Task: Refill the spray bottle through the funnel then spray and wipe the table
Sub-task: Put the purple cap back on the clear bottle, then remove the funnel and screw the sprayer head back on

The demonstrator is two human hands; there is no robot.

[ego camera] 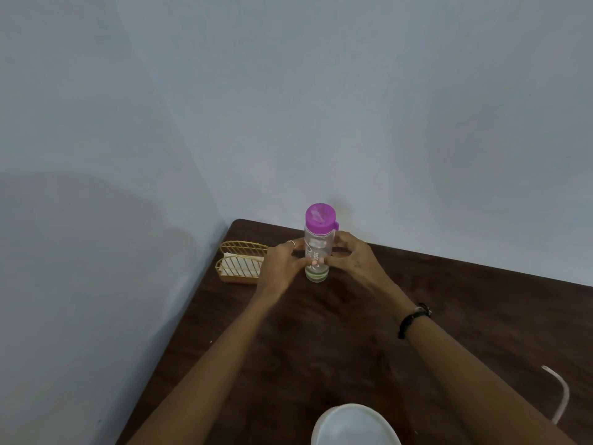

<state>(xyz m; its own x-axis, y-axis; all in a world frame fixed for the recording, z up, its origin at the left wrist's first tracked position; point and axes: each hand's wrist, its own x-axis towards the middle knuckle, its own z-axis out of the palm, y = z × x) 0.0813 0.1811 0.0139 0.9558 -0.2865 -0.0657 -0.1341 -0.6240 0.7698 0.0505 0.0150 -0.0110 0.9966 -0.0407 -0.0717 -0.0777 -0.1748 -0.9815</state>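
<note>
A clear bottle with a purple cap (318, 242) stands upright on the dark wooden table (465, 309), near its far left corner. A little pale liquid sits at its bottom. My left hand (278, 264) and my right hand (352, 258) reach out to it from either side, and their fingers meet around its lower body. A white funnel (353, 427) shows at the bottom edge of the view, close to me, with its wide mouth up. No spray head is visible.
A gold wire napkin holder (239, 263) with white napkins stands left of the bottle, at the table's left edge. A thin pale curved strap or tube (560, 396) lies at the right. A grey-white wall runs behind the table.
</note>
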